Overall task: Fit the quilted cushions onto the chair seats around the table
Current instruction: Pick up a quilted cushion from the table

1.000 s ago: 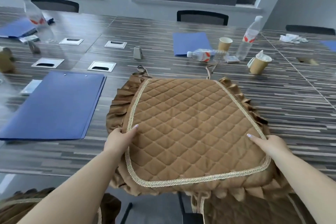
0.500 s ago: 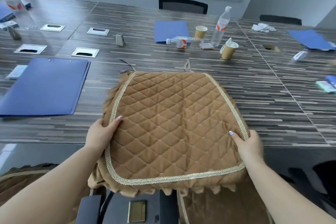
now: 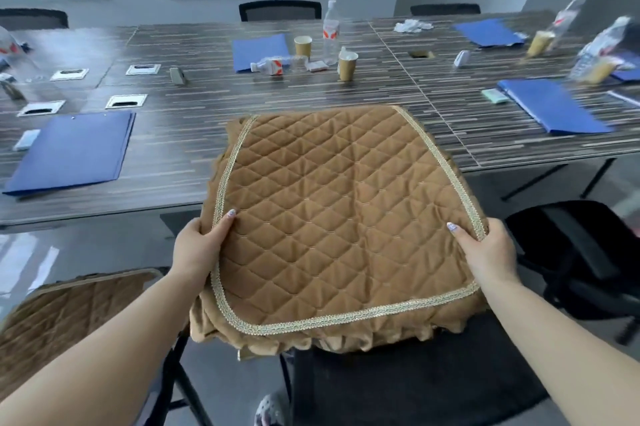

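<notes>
— Gripping what?
— Left hand (image 3: 199,249) and right hand (image 3: 488,249) each pinch a side edge of the brown quilted cushion (image 3: 339,218), held over the counter's (image 3: 180,145) near edge.
— Labels?
— Unreadable.

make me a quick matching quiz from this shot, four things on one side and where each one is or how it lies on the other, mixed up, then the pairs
Things:
1. quilted cushion
2. second cushion
3. fallen water bottle
4. black chair seat

States:
A. lying on its side on the table
B. bare, right below the held cushion
C. gripped at both sides by left hand and right hand
D. already on a chair at lower left

Pairs: 1-C, 2-D, 3-A, 4-B
</notes>
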